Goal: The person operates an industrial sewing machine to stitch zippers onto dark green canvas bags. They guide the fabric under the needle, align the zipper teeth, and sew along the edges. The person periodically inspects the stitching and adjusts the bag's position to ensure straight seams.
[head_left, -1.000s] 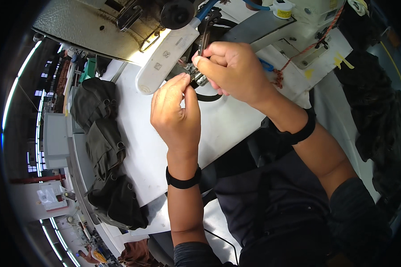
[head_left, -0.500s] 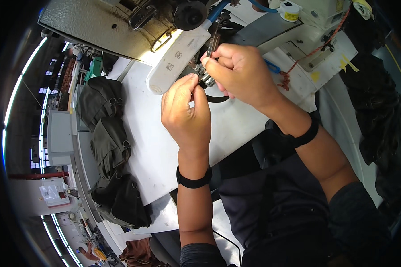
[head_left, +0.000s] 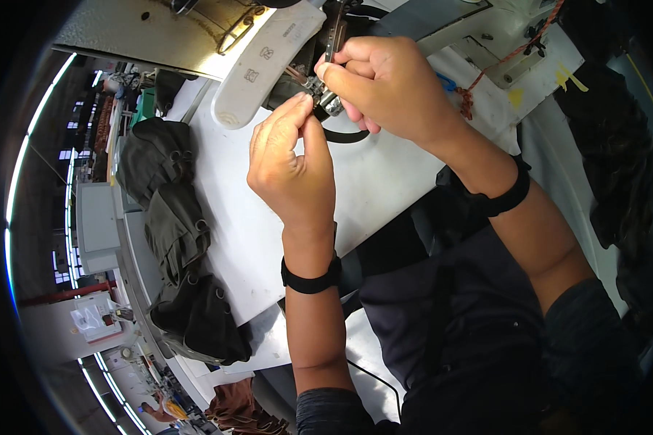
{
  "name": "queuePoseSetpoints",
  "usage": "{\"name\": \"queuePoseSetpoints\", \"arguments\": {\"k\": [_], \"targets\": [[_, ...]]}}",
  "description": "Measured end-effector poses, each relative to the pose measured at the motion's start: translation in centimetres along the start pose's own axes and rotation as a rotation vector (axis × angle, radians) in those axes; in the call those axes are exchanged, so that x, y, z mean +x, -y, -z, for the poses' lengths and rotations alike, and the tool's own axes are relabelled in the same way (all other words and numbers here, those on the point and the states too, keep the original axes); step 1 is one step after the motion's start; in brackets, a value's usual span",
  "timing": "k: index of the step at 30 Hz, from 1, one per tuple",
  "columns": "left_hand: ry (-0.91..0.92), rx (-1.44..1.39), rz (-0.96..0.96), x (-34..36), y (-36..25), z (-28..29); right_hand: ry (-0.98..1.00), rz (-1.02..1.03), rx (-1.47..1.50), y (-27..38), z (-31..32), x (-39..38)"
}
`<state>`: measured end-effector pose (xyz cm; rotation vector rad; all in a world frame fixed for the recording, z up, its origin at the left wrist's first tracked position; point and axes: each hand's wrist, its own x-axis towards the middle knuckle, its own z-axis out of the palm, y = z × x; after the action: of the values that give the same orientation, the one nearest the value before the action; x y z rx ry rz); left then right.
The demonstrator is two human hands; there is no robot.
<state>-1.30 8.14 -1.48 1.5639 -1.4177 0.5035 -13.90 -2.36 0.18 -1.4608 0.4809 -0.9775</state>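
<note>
Both of my hands work close together at the needle end of a sewing machine [head_left: 134,40]. The fingertips of my left hand [head_left: 294,163] are pinched beside small metal machine parts [head_left: 331,106]. My right hand [head_left: 395,90] is just to the right, thumb and forefinger pressed together by an upright metal bar [head_left: 334,42]. Whatever lies between the fingertips of either hand is too small or hidden. Up and left of my left hand is a long white rounded machine cover [head_left: 261,69]. A dark curved band [head_left: 347,136] shows below the metal parts.
Dark grey-green bags with metal rings [head_left: 178,225] lie along the left of the white tabletop [head_left: 239,239]. A red cord [head_left: 511,69] hangs at the machine's right side. Dark material [head_left: 609,145] hangs at far right, and brown pieces [head_left: 239,409] lie at lower left.
The machine and my hands sit higher and a little further left in the picture, as the view has shifted. Both hands keep their pinches at the metal parts.
</note>
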Motion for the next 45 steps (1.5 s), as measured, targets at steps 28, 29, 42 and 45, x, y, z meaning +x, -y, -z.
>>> {"name": "queuePoseSetpoints", "arguments": {"k": [28, 29, 42, 45], "targets": [[0.067, -0.005, -0.059, 0.0, 0.3, 0.2, -0.04, 0.078, -0.122, 0.4, 0.6, 0.3], [0.095, -0.031, -0.051, 0.0, 0.1, 0.4, -0.047, 0.133, -0.108, -0.5, 0.7, 0.3], [0.4, 0.4, -0.599, 5.2, 7.9, 1.8, 0.09, -0.184, 0.108, 2.2, 1.2, -0.4], [0.41, 0.437, -0.589, 4.5, 6.4, 3.7, 0.024, -0.015, 0.053, 0.0, 1.0, 0.1]]}}
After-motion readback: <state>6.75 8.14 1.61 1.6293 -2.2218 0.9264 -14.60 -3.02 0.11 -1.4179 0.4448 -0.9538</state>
